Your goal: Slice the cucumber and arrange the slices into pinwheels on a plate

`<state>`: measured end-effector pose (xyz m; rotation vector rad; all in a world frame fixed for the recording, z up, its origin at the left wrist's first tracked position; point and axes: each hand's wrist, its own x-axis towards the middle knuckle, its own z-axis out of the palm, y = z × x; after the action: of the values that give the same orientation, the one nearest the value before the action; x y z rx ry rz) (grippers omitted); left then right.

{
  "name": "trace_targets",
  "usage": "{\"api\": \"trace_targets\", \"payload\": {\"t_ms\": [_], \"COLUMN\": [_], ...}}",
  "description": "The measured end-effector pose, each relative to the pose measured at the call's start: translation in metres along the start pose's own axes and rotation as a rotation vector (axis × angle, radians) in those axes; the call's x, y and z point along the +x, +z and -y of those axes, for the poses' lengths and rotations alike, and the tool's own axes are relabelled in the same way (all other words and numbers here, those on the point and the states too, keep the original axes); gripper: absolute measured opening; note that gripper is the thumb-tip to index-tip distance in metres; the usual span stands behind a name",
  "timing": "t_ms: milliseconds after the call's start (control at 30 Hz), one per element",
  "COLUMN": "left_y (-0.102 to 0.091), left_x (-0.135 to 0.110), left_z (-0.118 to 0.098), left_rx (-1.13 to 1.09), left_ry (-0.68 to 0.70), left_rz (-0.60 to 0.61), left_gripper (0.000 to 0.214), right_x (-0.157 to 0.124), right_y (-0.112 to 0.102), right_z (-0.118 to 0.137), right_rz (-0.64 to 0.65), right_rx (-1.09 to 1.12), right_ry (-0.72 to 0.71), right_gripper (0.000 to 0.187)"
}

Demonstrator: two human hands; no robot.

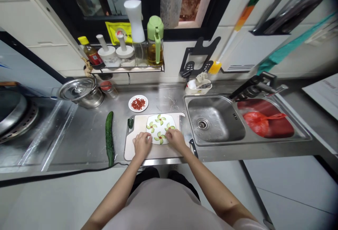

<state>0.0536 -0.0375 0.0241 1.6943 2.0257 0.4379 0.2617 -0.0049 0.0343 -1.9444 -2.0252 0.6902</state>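
A white square plate (159,119) lies on a pale cutting board (130,149), with cucumber slices (160,138) arranged on it in several pinwheels with red bits at their centres. At the plate's left edge, my left hand (142,145) has its thumb and index finger curled at the rim. Over the lower right of the plate, my right hand (176,140) is closed in a pinch beside a pinwheel; anything between its fingertips is too small to see. A cucumber end (130,123) sits at the board's upper left corner. Right of the board lies a knife (193,148), partly hidden by my right arm.
A small dish (130,107) of red bits (138,104) stands behind the board. A whole cucumber (109,138) lies to the left, near a steel pot (89,98). On the right is a double sink (219,117) with a red bag (256,122). Bottles (155,43) line a wall shelf.
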Motion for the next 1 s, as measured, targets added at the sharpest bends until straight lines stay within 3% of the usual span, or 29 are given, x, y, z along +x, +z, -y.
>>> {"api": "trace_targets", "payload": {"t_ms": [133, 367, 800, 1000], "left_y": [0.014, 0.025, 0.029, 0.019], "left_x": [-0.007, -0.002, -0.002, -0.003], "left_z": [-0.012, -0.026, -0.023, -0.007], "left_rx": [0.054, 0.128, 0.095, -0.141], "left_ry": [0.072, 0.095, 0.102, 0.080], "left_rz": [0.074, 0.140, 0.119, -0.081], "left_gripper": [0.017, 0.019, 0.020, 0.022], "right_x": [-0.021, -0.018, -0.014, -0.015], "right_y": [0.024, 0.041, 0.043, 0.018], "right_z": [0.010, 0.020, 0.025, 0.014], "right_rz": [0.064, 0.066, 0.056, -0.131], "right_rx": [-0.058, -0.168, -0.164, 0.102], "right_ry": [-0.094, -0.107, -0.141, -0.091], "right_gripper": [0.017, 0.022, 0.026, 0.021]}}
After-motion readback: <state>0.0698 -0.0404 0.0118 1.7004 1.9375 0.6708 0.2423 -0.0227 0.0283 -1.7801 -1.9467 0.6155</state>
